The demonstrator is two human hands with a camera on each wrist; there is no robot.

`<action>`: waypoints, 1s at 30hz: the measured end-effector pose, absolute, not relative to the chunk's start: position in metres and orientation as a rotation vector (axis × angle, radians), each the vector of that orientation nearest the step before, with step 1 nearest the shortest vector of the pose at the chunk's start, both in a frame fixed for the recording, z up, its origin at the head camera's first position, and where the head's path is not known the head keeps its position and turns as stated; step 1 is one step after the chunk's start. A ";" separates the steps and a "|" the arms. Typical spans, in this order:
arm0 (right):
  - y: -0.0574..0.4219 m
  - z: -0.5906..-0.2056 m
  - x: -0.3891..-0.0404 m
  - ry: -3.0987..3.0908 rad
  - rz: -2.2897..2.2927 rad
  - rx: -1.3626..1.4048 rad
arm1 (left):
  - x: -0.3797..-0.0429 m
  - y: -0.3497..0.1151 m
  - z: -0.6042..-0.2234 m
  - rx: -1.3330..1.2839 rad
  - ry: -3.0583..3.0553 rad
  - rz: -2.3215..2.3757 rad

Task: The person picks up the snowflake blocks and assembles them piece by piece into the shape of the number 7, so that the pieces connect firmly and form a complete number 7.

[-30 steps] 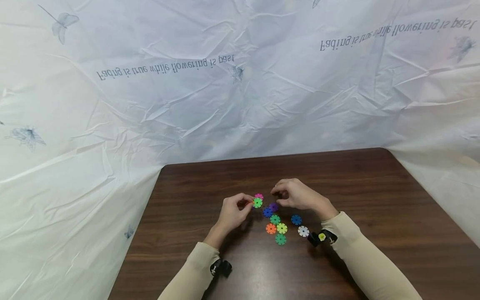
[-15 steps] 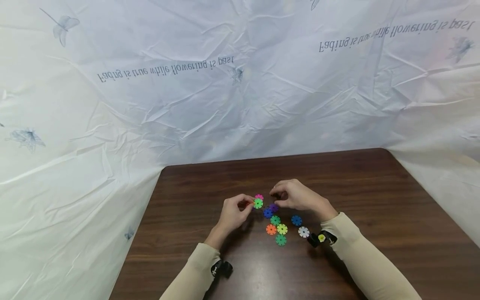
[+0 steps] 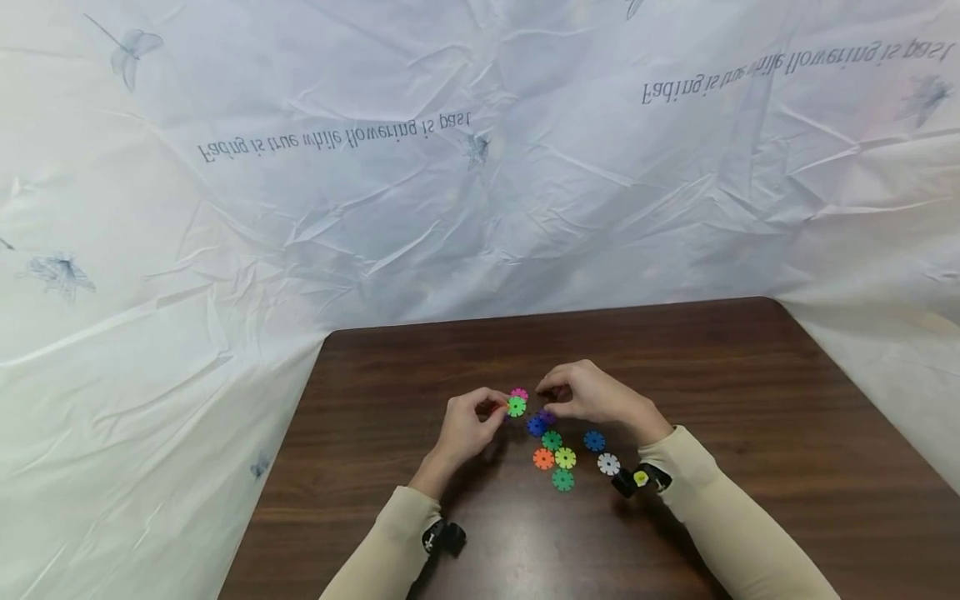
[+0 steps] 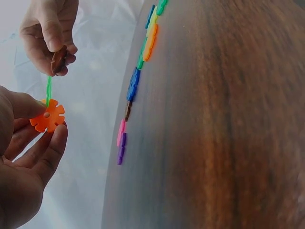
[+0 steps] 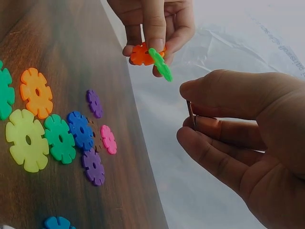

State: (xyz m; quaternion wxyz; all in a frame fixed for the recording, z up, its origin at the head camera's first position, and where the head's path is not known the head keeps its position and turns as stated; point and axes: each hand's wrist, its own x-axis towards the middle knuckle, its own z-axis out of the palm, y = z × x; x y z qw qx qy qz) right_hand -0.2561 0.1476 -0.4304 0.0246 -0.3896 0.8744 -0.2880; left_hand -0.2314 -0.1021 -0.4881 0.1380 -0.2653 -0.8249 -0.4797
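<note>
My left hand (image 3: 465,427) pinches an orange notched plastic disc (image 4: 54,120) between thumb and fingers. A bright green disc (image 5: 162,67) is slotted into the orange one at an angle, its free edge pointing toward my right hand (image 3: 592,393). That hand pinches a brown disc (image 4: 58,61) by its edge, seen nearly edge-on in the right wrist view. A short gap separates the brown disc from the green one. Both hands are raised above the table, over the far end of the loose discs.
On the dark wooden table (image 3: 390,367) lie several loose discs: pink (image 5: 109,140), purple (image 5: 93,167), blue (image 5: 80,131), green (image 5: 59,138), yellow (image 5: 27,148), orange (image 5: 36,93) and white (image 3: 608,464). A wrinkled pale sheet (image 3: 420,225) hangs behind the table.
My right hand has shifted slightly left, toward the left hand. The left hand keeps its hold on the joined orange and green discs, almost still. The loose discs stay put.
</note>
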 end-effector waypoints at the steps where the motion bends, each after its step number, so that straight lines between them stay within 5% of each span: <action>1: 0.147 -0.431 -0.256 2.702 -0.897 -1.205 | -0.231 -0.102 -0.488 -0.766 -2.387 -1.388; 30: 0.139 -0.438 -0.254 2.744 -0.911 -1.247 | -0.232 -0.101 -0.491 -0.788 -2.358 -1.370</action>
